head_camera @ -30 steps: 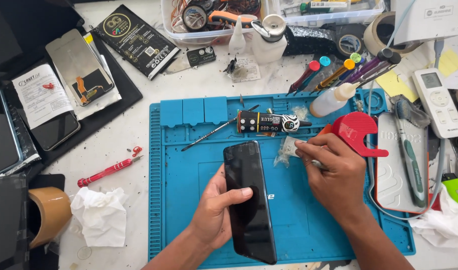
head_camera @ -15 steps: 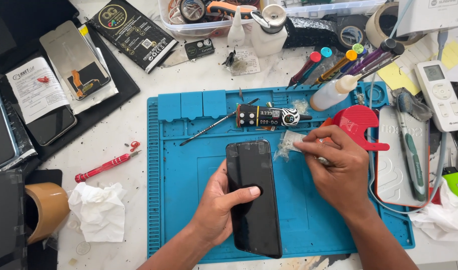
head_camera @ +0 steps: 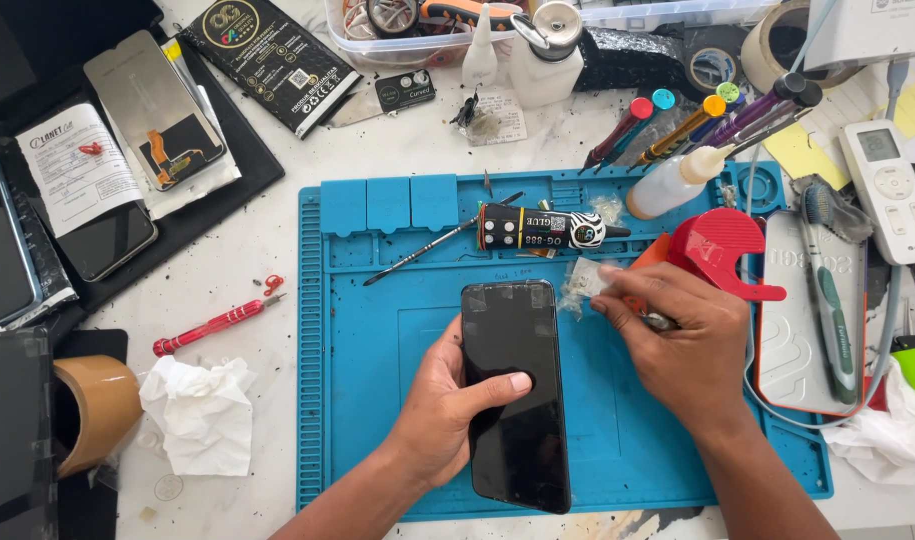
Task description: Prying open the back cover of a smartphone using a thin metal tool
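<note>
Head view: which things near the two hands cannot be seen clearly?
- Thing under the right hand: mostly hidden by its fingers; kind unclear.
- Crumpled clear plastic scrap: too small to identify.
- Black glossy rectangular phone: its underside faces the blue rubber work mat; left hand covers one edge.

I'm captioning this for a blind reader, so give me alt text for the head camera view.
The left hand holds a black smartphone on a blue repair mat, while the right hand pinches a crumpled clear scrap beside it. Screwdrivers, a glue tube and tape rolls surround them.
</note>
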